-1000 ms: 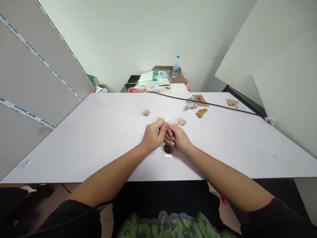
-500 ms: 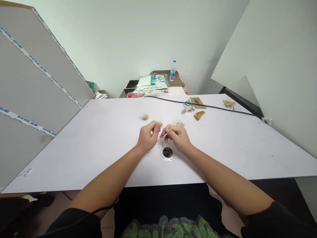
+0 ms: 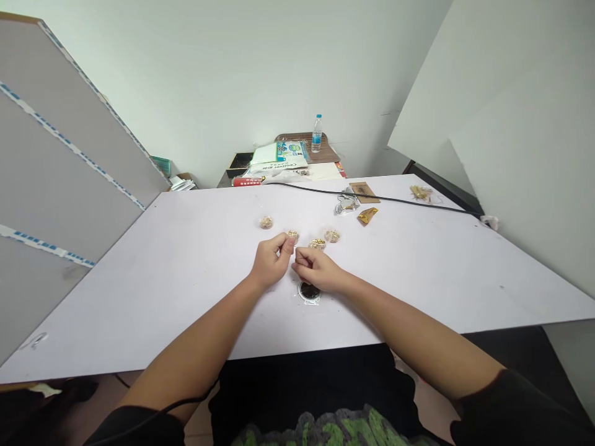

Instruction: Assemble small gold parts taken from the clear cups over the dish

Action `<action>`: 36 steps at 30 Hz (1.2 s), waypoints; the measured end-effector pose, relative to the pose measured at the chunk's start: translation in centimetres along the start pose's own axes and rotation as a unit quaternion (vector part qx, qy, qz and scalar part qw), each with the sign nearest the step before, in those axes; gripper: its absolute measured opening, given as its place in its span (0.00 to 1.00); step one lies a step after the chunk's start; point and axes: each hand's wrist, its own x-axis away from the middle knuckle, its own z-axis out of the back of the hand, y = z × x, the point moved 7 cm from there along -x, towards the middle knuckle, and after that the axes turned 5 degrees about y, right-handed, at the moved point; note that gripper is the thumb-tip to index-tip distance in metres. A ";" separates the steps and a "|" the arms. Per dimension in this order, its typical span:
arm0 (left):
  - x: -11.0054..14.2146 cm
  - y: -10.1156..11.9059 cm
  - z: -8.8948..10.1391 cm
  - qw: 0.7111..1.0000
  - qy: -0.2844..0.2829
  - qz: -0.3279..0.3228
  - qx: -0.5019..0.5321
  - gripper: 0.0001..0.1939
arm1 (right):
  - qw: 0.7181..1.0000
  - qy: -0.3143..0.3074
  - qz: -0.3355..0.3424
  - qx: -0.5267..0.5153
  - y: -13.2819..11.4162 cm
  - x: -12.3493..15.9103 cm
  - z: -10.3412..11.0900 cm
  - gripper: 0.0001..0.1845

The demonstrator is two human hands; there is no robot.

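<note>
My left hand (image 3: 272, 261) is closed in a pinch, thumb on top, and whatever lies between its fingers is hidden. Close beside it on the right, my right hand (image 3: 320, 270) has its fingers curled together; what they grip, if anything, is too small to tell. Under my right hand lies a dark round disc (image 3: 310, 291) with a pale rim and clear film, partly covered. Beyond the fingers sit small clear holders of gold-coloured pieces: one (image 3: 292, 235) right behind my left hand, another (image 3: 317, 244) behind my right, a third (image 3: 332, 235) just past that.
Another holder of gold pieces (image 3: 266, 222) stands farther left on the white table (image 3: 186, 272). A black cable (image 3: 395, 199) crosses the back, near a gold packet (image 3: 367, 215), a silver packet (image 3: 346, 203) and a brown card (image 3: 365, 192). A water bottle (image 3: 317, 134) stands beyond.
My right hand has come down and closer to my left, its fingers curling in. It now partly covers the dark disc and uncovers a holder of gold pieces. The view has shifted slightly.
</note>
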 end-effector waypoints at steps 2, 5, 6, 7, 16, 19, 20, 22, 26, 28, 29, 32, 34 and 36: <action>0.0 -0.2 -0.1 1.000 -0.007 0.010 0.008 0.22 | 0.999 -0.028 -0.020 -0.026 0.5 0.1 -0.6 0.16; 0.0 -0.5 -0.1 0.999 -0.013 0.034 0.022 0.23 | 0.994 -0.042 -0.064 -0.073 1.1 0.1 -0.9 0.17; 0.0 -0.7 -0.1 0.999 -0.011 0.041 0.024 0.23 | 0.993 -0.034 -0.076 -0.080 1.3 0.1 -0.8 0.17; 0.0 -0.8 0.0 0.999 -0.007 0.047 0.025 0.23 | 0.993 -0.021 -0.082 -0.085 1.3 0.1 -0.7 0.17; 0.1 -1.0 -0.1 0.996 -0.006 0.072 0.050 0.25 | 0.980 0.132 -0.035 -0.147 0.0 -0.1 1.9 0.18; 0.1 -0.9 -0.1 0.995 -0.005 0.079 0.067 0.26 | 0.976 0.133 -0.040 -0.165 0.0 -0.2 2.1 0.19; 0.1 -0.9 -0.1 0.994 -0.003 0.081 0.073 0.26 | 0.976 0.129 -0.038 -0.171 -0.1 -0.3 2.0 0.19; 0.0 -0.8 0.0 0.994 0.003 0.083 0.076 0.26 | 0.976 0.121 -0.032 -0.181 -0.2 -0.3 1.9 0.20; 0.0 -0.6 0.2 0.995 0.013 0.074 0.068 0.26 | 0.973 0.125 -0.033 -0.193 -0.4 -0.2 1.9 0.23; 0.1 -0.4 0.2 0.995 0.011 0.068 0.068 0.26 | 0.975 0.120 -0.029 -0.183 -0.7 -0.2 1.8 0.22; 0.1 -0.3 0.2 0.996 0.010 0.063 0.068 0.25 | 0.977 0.115 -0.025 -0.177 -0.8 -0.1 1.8 0.22; 0.2 0.3 0.0 0.996 0.008 0.047 0.074 0.25 | 0.978 0.116 -0.017 -0.171 -1.1 -0.1 1.7 0.22; 0.3 0.6 -0.2 0.994 0.000 0.044 0.096 0.25 | 0.977 0.119 -0.018 -0.179 -1.1 0.0 1.6 0.23; 0.5 0.8 -0.7 0.990 -0.017 0.050 0.133 0.24 | 0.974 0.118 -0.017 -0.191 -1.1 0.1 1.5 0.24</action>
